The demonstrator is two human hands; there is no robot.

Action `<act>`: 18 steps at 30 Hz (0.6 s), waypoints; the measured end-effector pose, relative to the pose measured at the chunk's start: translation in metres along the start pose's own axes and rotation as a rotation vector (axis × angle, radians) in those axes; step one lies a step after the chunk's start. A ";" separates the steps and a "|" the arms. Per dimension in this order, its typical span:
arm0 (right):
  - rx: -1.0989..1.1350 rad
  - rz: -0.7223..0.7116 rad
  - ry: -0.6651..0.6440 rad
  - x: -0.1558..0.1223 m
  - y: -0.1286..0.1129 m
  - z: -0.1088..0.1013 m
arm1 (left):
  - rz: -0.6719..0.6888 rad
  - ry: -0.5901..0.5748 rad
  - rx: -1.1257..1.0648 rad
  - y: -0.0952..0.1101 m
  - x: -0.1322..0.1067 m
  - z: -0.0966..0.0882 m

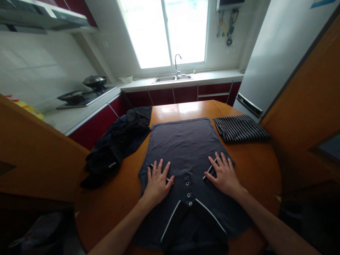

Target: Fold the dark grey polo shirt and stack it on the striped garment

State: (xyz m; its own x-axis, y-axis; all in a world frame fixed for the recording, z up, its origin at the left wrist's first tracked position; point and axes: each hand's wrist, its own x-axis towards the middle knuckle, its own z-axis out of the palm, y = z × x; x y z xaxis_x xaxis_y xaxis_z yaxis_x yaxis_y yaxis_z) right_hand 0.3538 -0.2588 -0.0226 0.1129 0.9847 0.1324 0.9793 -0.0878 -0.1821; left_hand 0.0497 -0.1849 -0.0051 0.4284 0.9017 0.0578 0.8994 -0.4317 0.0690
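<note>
A dark grey polo shirt [183, 141] lies spread flat, its black, white-edged collar toward me and its hem toward the window. Both sleeves are laid inward over the front. My left hand [157, 184] rests flat on the left sleeve cuff, fingers spread. On the other side, my right hand [224, 175] presses flat over the right sleeve cuff, also with fingers apart. Between the hands runs a short placket with several round buttons. The palms hide most of both cuffs.
The shirt lies on a round wooden table [255, 166]. A heap of dark clothes [119, 138] hangs over its left edge. A folded black-and-white striped garment [240, 128] sits at the right. Beyond are a sink [164, 79], a stove [87, 97] and a fridge [276, 46].
</note>
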 end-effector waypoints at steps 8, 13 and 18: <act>-0.013 0.001 0.010 0.000 0.000 0.001 | -0.003 -0.002 -0.007 0.001 0.000 -0.001; -0.020 0.001 0.006 0.000 0.000 0.000 | -0.003 0.007 0.002 0.001 -0.001 0.001; -0.031 0.002 0.014 0.000 0.000 0.002 | 0.000 0.019 0.020 0.002 -0.001 0.001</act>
State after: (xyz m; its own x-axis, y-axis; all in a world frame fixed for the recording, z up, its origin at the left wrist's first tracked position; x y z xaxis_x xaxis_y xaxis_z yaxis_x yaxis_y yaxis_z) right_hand 0.3538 -0.2586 -0.0242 0.1169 0.9824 0.1457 0.9838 -0.0945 -0.1524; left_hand 0.0507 -0.1866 -0.0065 0.4268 0.9011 0.0767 0.9011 -0.4309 0.0487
